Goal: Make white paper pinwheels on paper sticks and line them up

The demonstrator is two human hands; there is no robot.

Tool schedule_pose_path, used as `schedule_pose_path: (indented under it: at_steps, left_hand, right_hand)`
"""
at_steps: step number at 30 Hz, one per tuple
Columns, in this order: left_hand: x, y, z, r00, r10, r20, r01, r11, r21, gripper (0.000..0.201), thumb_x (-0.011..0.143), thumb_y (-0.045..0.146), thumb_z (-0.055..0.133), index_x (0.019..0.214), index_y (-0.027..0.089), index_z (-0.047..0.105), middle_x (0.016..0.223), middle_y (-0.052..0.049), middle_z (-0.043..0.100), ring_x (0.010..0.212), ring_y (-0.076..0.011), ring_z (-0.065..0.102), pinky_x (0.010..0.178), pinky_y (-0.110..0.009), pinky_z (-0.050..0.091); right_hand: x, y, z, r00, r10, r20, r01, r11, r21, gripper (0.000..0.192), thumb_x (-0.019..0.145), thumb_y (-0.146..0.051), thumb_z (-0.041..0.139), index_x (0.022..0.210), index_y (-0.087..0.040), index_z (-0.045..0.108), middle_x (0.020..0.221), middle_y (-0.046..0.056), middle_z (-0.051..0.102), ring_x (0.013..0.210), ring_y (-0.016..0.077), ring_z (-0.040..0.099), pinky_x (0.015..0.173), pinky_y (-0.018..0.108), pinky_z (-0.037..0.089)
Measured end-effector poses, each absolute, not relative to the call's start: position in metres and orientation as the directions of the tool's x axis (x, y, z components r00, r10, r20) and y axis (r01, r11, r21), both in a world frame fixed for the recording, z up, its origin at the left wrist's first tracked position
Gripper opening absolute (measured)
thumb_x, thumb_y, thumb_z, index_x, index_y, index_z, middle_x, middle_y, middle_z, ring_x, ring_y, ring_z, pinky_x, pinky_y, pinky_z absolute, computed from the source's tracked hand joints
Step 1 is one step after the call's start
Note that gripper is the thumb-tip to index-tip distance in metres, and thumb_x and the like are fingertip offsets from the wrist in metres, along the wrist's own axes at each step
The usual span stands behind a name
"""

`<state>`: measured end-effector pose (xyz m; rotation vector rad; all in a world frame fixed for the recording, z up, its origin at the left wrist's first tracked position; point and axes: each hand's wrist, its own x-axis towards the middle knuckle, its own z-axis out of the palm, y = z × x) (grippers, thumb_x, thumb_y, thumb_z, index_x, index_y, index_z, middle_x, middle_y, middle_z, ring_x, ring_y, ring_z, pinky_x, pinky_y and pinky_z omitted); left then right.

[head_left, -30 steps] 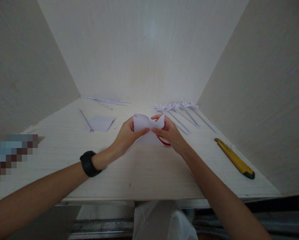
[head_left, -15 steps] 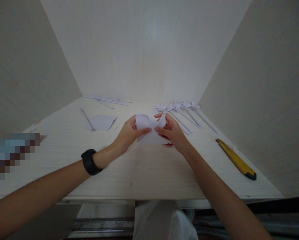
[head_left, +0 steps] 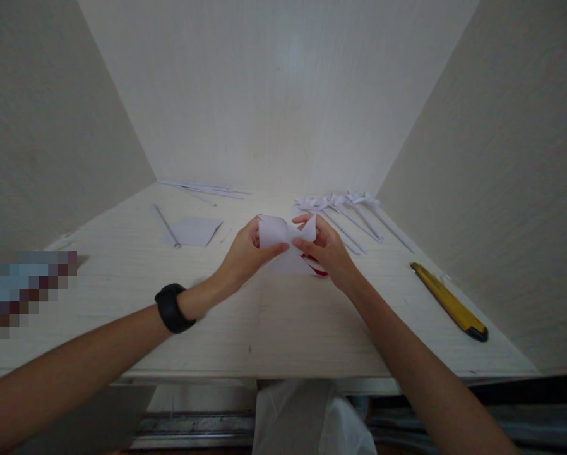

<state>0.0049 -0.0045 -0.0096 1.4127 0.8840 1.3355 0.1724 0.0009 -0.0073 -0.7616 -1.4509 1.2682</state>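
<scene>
Your left hand [head_left: 245, 251] and right hand [head_left: 326, 248], pinching white paper [head_left: 273, 231], plug the middle; this side of them the tabletop [head_left: 283, 335] lies open — a wide lane between your forearms [head_left: 406, 344]; outside the right one a strip runs free to the yellow cutter [head_left: 449, 302]; paper sticks [head_left: 355, 199] block you ahead right — a paper roll [head_left: 166, 225] and flat sheet [head_left: 197, 232] ahead left.

Sheet [head_left: 273, 232], smooth matt paper; rods [head_left: 165, 225], matt paper; tabletop [head_left: 208, 347], wood-grain finish; cutter [head_left: 447, 300], smooth plastic; wristband [head_left: 170, 308], matt, rubbery
</scene>
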Motion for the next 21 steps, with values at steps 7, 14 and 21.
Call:
schedule_pose_path:
  at_steps: [7, 14, 21]
  left_hand:
    - [0.0036, -0.0035, -0.0114, 0.151, 0.941, 0.302, -0.058, -0.296, 0.953, 0.036, 0.063, 0.023, 0.078, 0.091, 0.017, 0.056, 0.083, 0.000, 0.064, 0.073, -0.0145, 0.060, 0.066, -0.027, 0.048]
    - [0.0027, -0.0024, -0.0147, 0.181, 0.951, 0.251, -0.104, -0.235, 0.966, 0.038, 0.063, 0.025, 0.078, 0.094, 0.016, 0.057, 0.088, -0.002, 0.067, 0.075, -0.0158, 0.062, 0.069, -0.029, 0.049]
    - [0.0030, -0.0004, -0.0164, 0.161, 0.948, 0.275, -0.072, -0.267, 0.961, 0.040, 0.062, 0.024, 0.079, 0.093, 0.016, 0.056, 0.087, -0.002, 0.065, 0.076, -0.0165, 0.062, 0.069, -0.030, 0.049]
  right_hand:
    - [0.1707, 0.0022, -0.0098, -0.248, 0.920, 0.304, -0.148, 0.274, -0.950, 0.039, 0.066, -0.032, 0.076, 0.097, -0.023, 0.054, 0.072, -0.005, 0.052, 0.064, 0.0104, 0.050, 0.059, 0.024, 0.041]
    - [0.1715, 0.0017, -0.0090, -0.246, 0.925, 0.290, -0.109, 0.271, -0.956, 0.037, 0.068, -0.030, 0.075, 0.098, -0.024, 0.055, 0.075, -0.004, 0.051, 0.061, 0.0105, 0.048, 0.051, 0.023, 0.037]
    - [0.1722, 0.0038, -0.0106, -0.223, 0.917, 0.330, -0.041, 0.330, -0.943, 0.034, 0.070, -0.031, 0.073, 0.097, -0.024, 0.055, 0.074, -0.004, 0.047, 0.056, 0.0095, 0.043, 0.047, 0.022, 0.033]
